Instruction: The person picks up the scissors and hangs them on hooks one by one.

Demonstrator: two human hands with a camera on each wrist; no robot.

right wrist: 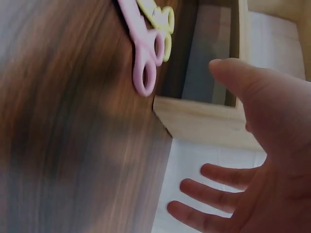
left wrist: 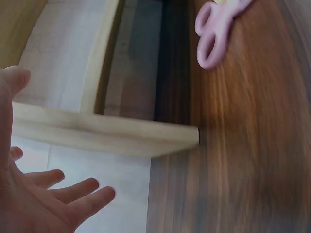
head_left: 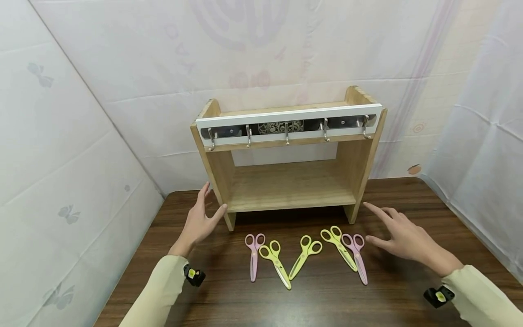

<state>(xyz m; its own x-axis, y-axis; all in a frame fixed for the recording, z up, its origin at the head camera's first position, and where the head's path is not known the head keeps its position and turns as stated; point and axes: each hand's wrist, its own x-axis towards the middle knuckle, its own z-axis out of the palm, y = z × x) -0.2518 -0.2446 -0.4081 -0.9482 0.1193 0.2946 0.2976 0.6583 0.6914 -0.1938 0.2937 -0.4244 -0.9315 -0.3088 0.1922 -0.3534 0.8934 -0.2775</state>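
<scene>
A wooden shelf [head_left: 286, 186] with a white hook rail [head_left: 288, 122] across its upper front stands at the back of the table. My left hand [head_left: 199, 223] is beside its left side panel [left wrist: 104, 130], thumb and fingers spread, holding nothing. By the right side panel [right wrist: 204, 121] is my right hand [head_left: 402, 234], also with spread fingers and nothing in it. Several pairs of scissors lie in front of the shelf: pink scissors [head_left: 254, 259] at the left, yellow scissors [head_left: 302, 259] in the middle, and pink scissors [head_left: 358, 261] nearest my right hand.
The dark wood table [head_left: 327, 304] runs up to a patterned cloth wall [head_left: 143, 91] at the back and sides. Metal hooks [head_left: 287, 134] jut forward from the rail. Yellow scissors [head_left: 341, 250] lie against the right pink pair.
</scene>
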